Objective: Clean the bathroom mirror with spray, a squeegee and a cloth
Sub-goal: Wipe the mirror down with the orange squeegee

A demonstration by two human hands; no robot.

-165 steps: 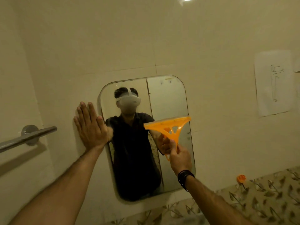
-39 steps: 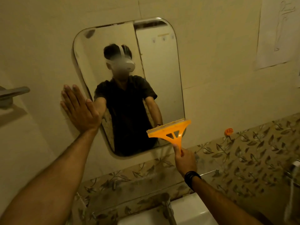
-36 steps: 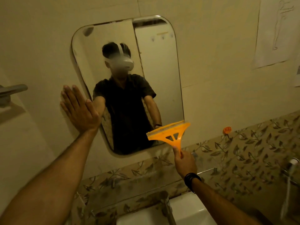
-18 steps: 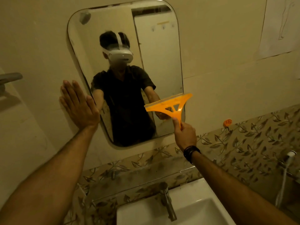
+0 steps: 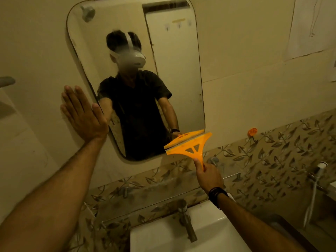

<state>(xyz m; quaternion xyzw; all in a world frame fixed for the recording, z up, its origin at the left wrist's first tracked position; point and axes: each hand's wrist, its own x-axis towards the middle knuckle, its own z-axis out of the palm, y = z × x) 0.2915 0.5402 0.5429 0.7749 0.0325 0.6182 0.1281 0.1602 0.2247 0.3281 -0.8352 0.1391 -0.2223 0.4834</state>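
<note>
The rounded wall mirror fills the upper middle and reflects a person in a dark shirt and a headset. My right hand grips the handle of an orange squeegee. Its blade lies against the glass at the mirror's lower right corner. My left hand presses flat on the wall with straight fingers, right beside the mirror's left edge. No spray bottle or cloth is in view.
A white sink with a metal tap sits below. A glass shelf on metal pegs runs under the mirror. An orange hook sticks to the leaf-patterned tiles at right. A hose hangs far right, a towel bar far left.
Since half a second ago the squeegee has slid down the right side of the glass to the bottom corner. My left hand stays flat on the wall.
</note>
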